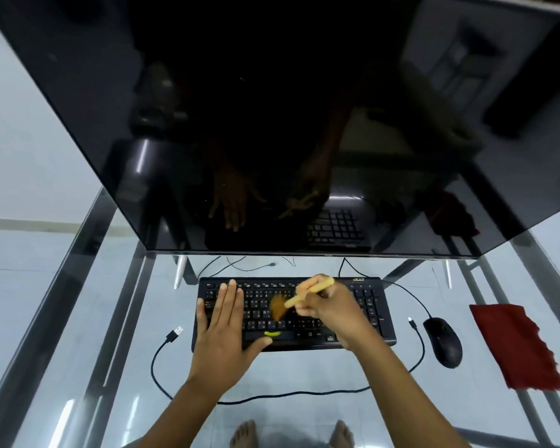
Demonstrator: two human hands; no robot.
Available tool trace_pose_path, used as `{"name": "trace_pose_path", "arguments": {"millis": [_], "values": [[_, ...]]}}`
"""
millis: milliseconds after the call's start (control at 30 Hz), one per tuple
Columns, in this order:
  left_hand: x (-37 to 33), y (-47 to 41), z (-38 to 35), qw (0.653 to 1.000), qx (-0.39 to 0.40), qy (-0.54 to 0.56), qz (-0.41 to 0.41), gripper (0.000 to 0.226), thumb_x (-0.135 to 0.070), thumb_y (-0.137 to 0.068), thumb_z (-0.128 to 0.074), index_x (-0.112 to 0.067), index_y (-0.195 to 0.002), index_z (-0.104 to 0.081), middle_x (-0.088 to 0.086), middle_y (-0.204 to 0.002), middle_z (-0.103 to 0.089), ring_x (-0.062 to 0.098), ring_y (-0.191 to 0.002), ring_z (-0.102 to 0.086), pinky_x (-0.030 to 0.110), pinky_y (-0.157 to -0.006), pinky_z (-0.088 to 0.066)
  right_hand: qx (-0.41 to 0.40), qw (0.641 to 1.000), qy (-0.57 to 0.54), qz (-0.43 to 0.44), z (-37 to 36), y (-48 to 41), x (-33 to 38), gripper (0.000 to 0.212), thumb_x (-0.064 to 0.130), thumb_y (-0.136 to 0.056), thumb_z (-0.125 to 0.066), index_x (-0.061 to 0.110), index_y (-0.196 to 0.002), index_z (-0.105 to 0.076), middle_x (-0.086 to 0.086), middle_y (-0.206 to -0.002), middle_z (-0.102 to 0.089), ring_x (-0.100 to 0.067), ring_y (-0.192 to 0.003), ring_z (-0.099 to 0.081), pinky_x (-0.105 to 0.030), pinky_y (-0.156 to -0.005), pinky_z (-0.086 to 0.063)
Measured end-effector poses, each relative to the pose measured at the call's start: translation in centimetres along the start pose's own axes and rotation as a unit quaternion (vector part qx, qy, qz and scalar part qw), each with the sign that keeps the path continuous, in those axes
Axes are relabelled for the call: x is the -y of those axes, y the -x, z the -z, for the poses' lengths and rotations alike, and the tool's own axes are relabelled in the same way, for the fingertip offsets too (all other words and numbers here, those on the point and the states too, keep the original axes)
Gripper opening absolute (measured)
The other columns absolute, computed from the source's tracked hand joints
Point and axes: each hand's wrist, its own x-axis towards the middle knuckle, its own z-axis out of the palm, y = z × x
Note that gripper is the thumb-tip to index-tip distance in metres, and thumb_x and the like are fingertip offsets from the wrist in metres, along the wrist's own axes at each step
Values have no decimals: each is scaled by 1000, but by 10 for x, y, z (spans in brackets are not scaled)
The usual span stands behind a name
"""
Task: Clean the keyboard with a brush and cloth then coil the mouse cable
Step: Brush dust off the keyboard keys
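step: brushing | left hand (222,331) flat, released, pins keyboard (366,310) steady at bench (78,318) centre | right hand (328,307) grip grasps brush (299,297), bristles on keys | cloth (514,345), mouse (443,341) wait at 3 o'clock

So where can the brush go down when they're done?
Bare glass lies left of the keyboard, beyond the USB plug, and between mouse and red cloth. In front, the black cable loops, so it's crowded.
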Motion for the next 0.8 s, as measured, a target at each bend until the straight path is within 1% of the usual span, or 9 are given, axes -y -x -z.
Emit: {"name": "trace_pose_path", "arguments": {"millis": [67,133,200,233,333,467,567,700,800], "values": [[10,5,6,999,-28,33,23,100,-78,-81,-36,-8,-151,-17,5,-161,-8,19,-148,-2,47,-117,8,-48,998,-8,-39,-1,-6,5,23,0,-93,-56,20,-84,-63,-5,-92,-69,-13,-74,-67,-17,-70,-51],[22,10,8,995,-45,68,49,102,-78,-81,-38,-9,-151,-14,3,-161,-5,17,-148,0,44,-117,11,-45,999,-17,-24,-5,-4,7,20,0,-93,-58,17,-85,-64,-6,-92,-69,-14,-77,-67,-16,-75,-53],[38,16,6,992,-45,100,66,102,-78,-81,-38,-10,-152,-12,0,-160,-4,14,-147,1,48,-118,3,-15,1000,-2,22,-16,3,12,10,3,-94,-59,9,-90,-65,-8,-88,-73,-18,-83,-70,-29,-83,-59],[45,20,4,990,-42,114,69,101,-78,-81,-37,-10,-152,-11,0,-160,-4,14,-147,1,50,-118,-2,-9,999,13,35,-17,7,17,10,3,-95,-58,8,-91,-66,-7,-89,-73,-14,-84,-70,-28,-84,-58],[58,28,-1,988,-29,142,52,102,-78,-81,-40,-12,-152,-10,-1,-160,-7,14,-147,-2,46,-119,-9,-44,998,-32,20,-21,8,18,16,-3,-91,-59,9,-88,-67,-2,-94,-67,0,-84,-65,-8,-78,-49],[62,35,-4,991,-13,123,39,108,-80,-77,-46,-13,-153,-9,-1,-160,-11,11,-147,-3,36,-119,-7,-2,997,4,74,-33,21,22,13,1,-95,-57,10,-92,-67,-9,-93,-71,-14,-82,-71,-30,-83,-59],[61,34,-4,991,-19,122,45,111,-79,-76,-50,-14,-153,-6,-1,-160,-11,11,-147,-3,32,-119,-5,-55,994,-59,76,-41,31,34,16,0,-90,-62,15,-91,-69,3,-99,-63,-4,-90,-64,-17,-81,-52],[60,35,-2,990,-24,131,39,111,-78,-75,-53,-16,-153,-3,-3,-160,-14,12,-147,-9,35,-118,-12,42,987,-54,146,-61,52,45,13,12,-90,-61,22,-87,-69,10,-95,-64,-6,-88,-63,-29,-79,-54],[54,36,7,988,-45,135,63,112,-74,-71,-61,-17,-153,-11,-3,-155,-26,14,-139,-19,40,-110,-27,-21,991,-85,102,-65,53,50,9,12,-91,-62,18,-92,-69,8,-96,-60,-1,-88,-60,-15,-76,-49]]}}
